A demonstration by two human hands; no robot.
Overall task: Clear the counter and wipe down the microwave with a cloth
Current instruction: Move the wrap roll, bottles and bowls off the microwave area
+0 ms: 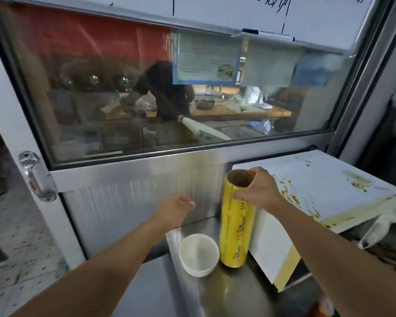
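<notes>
my right hand (260, 191) grips the top rim of the yellow cling-film roll (237, 221), which stands upright on the steel counter (217, 291), touching the white microwave (311, 188). the microwave's top carries brown and yellowish stains. my left hand (177, 208) hangs in the air near the metal wall panel (133, 197), blurred, fingers apparently loosely curled, holding nothing. a white bowl (199, 253) sits just beside the roll's base.
</notes>
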